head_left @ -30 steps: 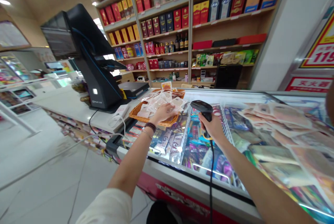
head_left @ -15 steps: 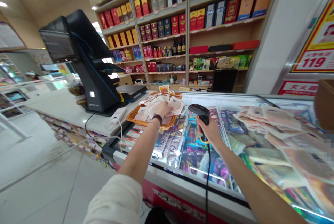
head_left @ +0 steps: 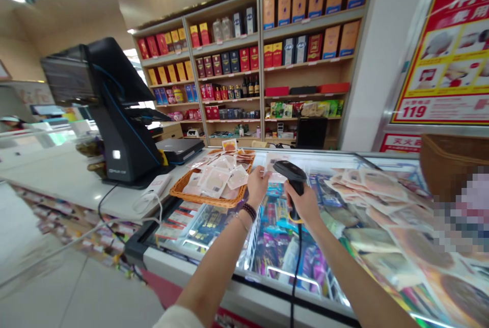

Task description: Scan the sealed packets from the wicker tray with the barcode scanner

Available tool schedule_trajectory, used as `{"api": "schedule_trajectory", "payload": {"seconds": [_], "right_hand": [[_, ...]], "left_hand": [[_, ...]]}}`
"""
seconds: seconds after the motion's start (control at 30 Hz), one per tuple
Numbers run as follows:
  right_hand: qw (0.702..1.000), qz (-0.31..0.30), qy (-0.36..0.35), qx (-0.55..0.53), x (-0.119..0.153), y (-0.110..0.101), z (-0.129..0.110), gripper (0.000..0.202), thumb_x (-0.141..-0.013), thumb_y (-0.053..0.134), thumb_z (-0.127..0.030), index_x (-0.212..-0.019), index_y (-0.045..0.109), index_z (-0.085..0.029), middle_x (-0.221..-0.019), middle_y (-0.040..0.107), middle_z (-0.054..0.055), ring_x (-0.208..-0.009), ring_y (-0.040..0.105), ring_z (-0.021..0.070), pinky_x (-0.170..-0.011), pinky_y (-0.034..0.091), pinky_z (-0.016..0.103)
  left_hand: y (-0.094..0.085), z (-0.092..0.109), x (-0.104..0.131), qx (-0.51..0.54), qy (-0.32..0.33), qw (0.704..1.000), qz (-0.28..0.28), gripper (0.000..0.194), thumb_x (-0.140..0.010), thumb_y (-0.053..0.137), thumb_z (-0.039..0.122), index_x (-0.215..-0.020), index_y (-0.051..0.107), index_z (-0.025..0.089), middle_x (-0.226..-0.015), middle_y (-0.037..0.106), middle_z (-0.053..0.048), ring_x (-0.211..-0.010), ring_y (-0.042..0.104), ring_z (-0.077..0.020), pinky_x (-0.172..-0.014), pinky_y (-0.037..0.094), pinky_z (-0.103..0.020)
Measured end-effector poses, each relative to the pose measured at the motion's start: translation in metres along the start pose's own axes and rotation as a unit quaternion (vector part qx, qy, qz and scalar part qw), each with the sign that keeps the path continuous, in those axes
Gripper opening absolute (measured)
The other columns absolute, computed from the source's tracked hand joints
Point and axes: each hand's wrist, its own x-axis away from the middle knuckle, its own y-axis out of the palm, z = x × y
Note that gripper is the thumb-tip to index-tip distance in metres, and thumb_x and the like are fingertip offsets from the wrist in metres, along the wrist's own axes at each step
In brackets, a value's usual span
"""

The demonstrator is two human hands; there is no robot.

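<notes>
Nearest to me, the black cord hangs down from the scanner. My right hand is closed around the scanner's handle, as in the earlier frames. My left hand has changed its place: before, it was over the wicker basket, and now it is just to the right of it. Its fingers are narrow, pinching a flat clear packet by the edge. This packet is now above the freezer glass, beside the scanner's head and partly behind it.

The loose packets lie in the basket, now uncovered by my hand. To the right, a pile of packets rests on the glass. Farther, the black terminal stands on the counter, and behind are the shelves. More of the red and yellow poster is now visible.
</notes>
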Motion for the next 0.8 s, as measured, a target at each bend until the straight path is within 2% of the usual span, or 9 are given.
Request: {"api": "schedule_trajectory", "payload": {"seconds": [0.1,0.2,0.37,0.53,0.67,0.8], "right_hand": [[1.0,-0.007,0.012,0.026,0.002,-0.003,0.004,0.044,-0.08,0.065,-0.064,-0.06,0.05,-0.027,-0.041,0.054,-0.001,-0.035,0.053,0.018,-0.04,0.043,0.03],[0.997,0.001,0.019,0.069,0.001,-0.005,0.009,0.044,-0.081,0.064,-0.064,-0.061,0.05,-0.027,-0.041,0.056,0.0,-0.034,0.053,0.0183,-0.041,0.044,0.03],[0.995,0.005,0.03,0.097,0.001,-0.004,0.012,0.042,-0.082,0.061,-0.064,-0.064,0.052,-0.027,-0.042,0.057,0.0,-0.035,0.054,0.0186,-0.044,0.045,0.03],[0.997,0.015,0.022,0.077,-0.001,-0.013,0.005,0.044,-0.081,0.062,-0.067,-0.065,0.053,-0.027,-0.042,0.056,-0.001,-0.036,0.055,0.0183,-0.045,0.045,0.03],[0.997,0.059,0.008,0.045,-0.011,-0.046,-0.004,0.049,-0.077,0.066,-0.072,-0.066,0.052,-0.027,-0.042,0.054,-0.002,-0.035,0.053,0.0168,-0.042,0.044,0.029],[0.995,0.097,-0.005,0.032,-0.02,-0.102,-0.025,0.049,-0.076,0.069,-0.07,-0.066,0.052,-0.025,-0.045,0.055,-0.002,-0.036,0.051,0.0144,-0.041,0.044,0.027]], "left_hand": [[0.019,-0.008,0.009,0.038,-0.028,0.999,0.011,0.006,-0.091,0.065,0.026,-0.091,0.063,0.02,-0.087,0.076,-0.005,-0.085,0.073,-0.0212,-0.078,0.05,-0.029],[0.028,-0.017,0.013,0.06,-0.049,0.997,0.011,0.007,-0.09,0.066,0.025,-0.09,0.061,0.019,-0.086,0.076,-0.006,-0.084,0.073,-0.0213,-0.077,0.05,-0.029],[0.03,-0.027,0.015,0.07,-0.064,0.995,0.019,0.008,-0.091,0.066,0.026,-0.09,0.061,0.02,-0.086,0.076,-0.006,-0.083,0.074,-0.0211,-0.076,0.051,-0.029],[0.03,-0.023,0.012,0.095,-0.044,0.994,0.01,0.009,-0.09,0.065,0.028,-0.092,0.062,0.02,-0.094,0.078,-0.008,-0.086,0.075,-0.0208,-0.077,0.053,-0.03],[0.042,-0.006,0.002,0.122,-0.033,0.992,-0.025,0.014,-0.088,0.066,0.032,-0.093,0.064,0.019,-0.088,0.079,-0.008,-0.079,0.074,-0.0205,-0.069,0.052,-0.027],[0.075,0.027,-0.011,0.18,-0.011,0.979,-0.094,0.022,-0.086,0.068,0.039,-0.094,0.068,0.018,-0.076,0.076,-0.006,-0.069,0.072,-0.0189,-0.06,0.048,-0.024]]}}
